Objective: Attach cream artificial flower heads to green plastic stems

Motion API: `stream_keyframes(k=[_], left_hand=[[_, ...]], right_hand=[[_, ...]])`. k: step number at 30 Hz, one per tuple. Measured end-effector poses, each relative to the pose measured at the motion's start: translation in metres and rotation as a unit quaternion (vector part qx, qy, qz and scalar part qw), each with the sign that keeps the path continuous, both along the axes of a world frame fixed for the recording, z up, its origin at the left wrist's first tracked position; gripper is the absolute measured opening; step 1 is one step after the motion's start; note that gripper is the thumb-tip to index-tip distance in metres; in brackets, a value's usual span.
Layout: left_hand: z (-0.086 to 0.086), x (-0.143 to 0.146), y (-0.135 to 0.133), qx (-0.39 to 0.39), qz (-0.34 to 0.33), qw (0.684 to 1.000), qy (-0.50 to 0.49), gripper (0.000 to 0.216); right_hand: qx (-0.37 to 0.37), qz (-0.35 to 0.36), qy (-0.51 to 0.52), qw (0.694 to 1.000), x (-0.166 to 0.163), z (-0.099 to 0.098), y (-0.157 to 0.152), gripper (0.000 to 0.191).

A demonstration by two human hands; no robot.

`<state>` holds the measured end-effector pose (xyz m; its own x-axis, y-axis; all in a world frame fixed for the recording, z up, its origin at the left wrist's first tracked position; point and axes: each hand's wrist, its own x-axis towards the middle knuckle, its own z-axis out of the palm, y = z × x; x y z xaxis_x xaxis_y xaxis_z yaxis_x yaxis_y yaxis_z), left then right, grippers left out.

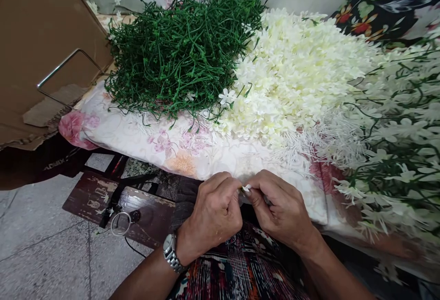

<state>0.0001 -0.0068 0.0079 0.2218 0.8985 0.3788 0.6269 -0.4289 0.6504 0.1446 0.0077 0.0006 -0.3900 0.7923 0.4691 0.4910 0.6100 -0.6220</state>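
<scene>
Both hands meet above the lap, at the near edge of the flower-patterned cloth (pixel 220 155). My right hand (pixel 280 208) is closed in a pinch on a small white artificial flower (pixel 246 188). My left hand (pixel 218 210), with a watch on its wrist, is closed right beside it, fingertips almost touching the right ones. A bit of green stem shows at the left fingertips; most of it is hidden by the fingers. Beyond the hands lie a heap of green plastic stems (pixel 175 57) and a heap of loose cream-white petals (pixel 295 71).
Finished-looking white flowers on green stems (pixel 405 130) are piled at the right. White thread-like pieces (pixel 309 146) lie before the petals. A cardboard box (pixel 44 39) with a metal handle stands at the left. Below it is a worn wooden bench (pixel 144 213).
</scene>
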Motion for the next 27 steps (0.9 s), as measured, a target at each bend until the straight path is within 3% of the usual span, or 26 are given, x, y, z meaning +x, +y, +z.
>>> stream_keyframes(k=[10, 14, 19, 23, 27], left_hand=[[-0.006, 0.006, 0.000, -0.002, 0.024, 1.000, 0.001, 0.025], [-0.003, 0.003, 0.004, -0.065, 0.008, 0.995, -0.082, 0.021], [0.004, -0.004, 0.005, -0.201, 0.016, 0.957, -0.210, 0.017], [0.005, -0.009, 0.003, -0.218, 0.035, 0.942, -0.254, 0.016], [0.004, -0.012, 0.000, -0.195, 0.027, 0.948, -0.251, 0.016]], right_hand=[[0.010, -0.012, 0.000, 1.000, 0.000, -0.004, 0.001, 0.016], [-0.005, -0.019, 0.028, 0.999, 0.000, -0.004, 0.001, 0.012], [-0.008, -0.007, 0.021, 1.000, 0.004, 0.003, -0.002, 0.006], [-0.004, 0.000, 0.012, 1.000, 0.008, 0.012, -0.004, 0.019], [0.015, -0.009, 0.033, 0.999, 0.009, 0.016, -0.005, 0.016]])
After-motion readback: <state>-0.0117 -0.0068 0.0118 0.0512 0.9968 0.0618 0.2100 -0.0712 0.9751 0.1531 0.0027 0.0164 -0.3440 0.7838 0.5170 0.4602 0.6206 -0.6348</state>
